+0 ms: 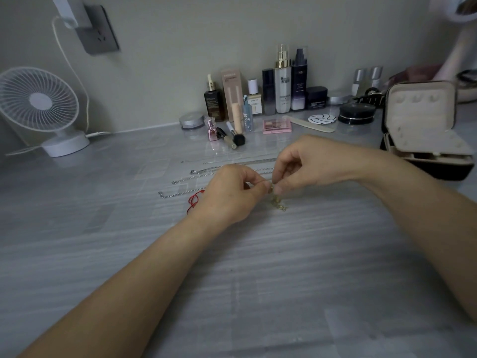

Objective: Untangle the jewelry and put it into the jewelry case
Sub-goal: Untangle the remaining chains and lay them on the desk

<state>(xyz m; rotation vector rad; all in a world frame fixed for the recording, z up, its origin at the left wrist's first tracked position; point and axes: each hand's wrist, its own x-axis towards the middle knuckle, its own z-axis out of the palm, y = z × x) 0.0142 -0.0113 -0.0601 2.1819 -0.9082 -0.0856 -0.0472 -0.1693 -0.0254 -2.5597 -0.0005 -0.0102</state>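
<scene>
My left hand [232, 195] and my right hand [307, 161] meet over the middle of the table, and both pinch a small gold chain [277, 202] whose end dangles onto the tabletop. Several silver chains [191, 178] lie stretched out side by side behind and left of my hands. A red cord [194, 201] lies just left of my left hand, partly hidden by it. The jewelry case [423, 130] stands open at the right, black outside and beige inside, with its lid upright.
A row of cosmetic bottles [282, 81], brushes, a pink palette [277, 125] and compacts lines the back wall. A white desk fan [38, 104] stands at the left with its cable running to a wall socket. The grey tabletop [258, 293] stretches toward me.
</scene>
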